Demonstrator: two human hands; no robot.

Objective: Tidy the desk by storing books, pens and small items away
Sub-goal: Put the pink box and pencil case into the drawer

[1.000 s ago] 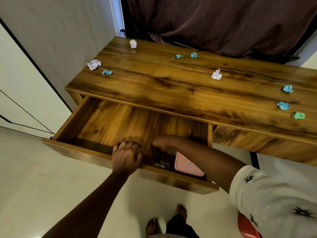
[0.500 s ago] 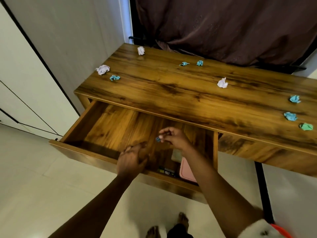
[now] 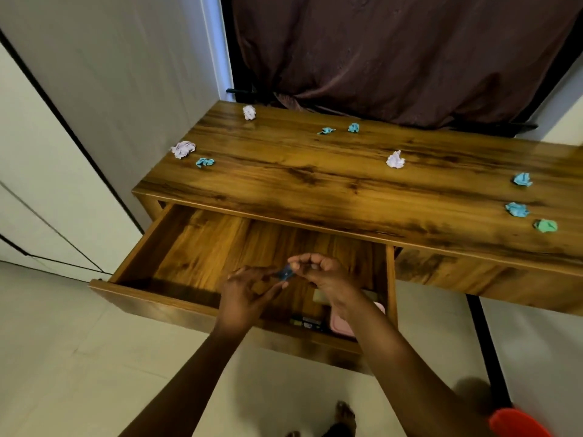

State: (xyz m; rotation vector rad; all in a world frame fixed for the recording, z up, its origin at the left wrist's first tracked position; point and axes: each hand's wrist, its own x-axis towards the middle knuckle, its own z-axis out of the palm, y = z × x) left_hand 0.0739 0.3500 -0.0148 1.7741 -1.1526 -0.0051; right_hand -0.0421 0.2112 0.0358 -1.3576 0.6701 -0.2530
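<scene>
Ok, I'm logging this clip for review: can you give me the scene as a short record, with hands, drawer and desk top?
right hand: pinches a small blue thing
left hand: fingers up at the same thing; grip unclear
drawer: pulled out; pink box and small dark items at its front right
desk top: nine crumpled paper balls, white, blue and one green

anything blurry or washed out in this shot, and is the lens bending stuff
Head view: the left hand and right hand are motion-blurred, as is the small blue item the right pinches; soft glare sits at the far right of the desk top; the drawer is shadowed at its near end; wide-angle bend curves wall lines.
</scene>
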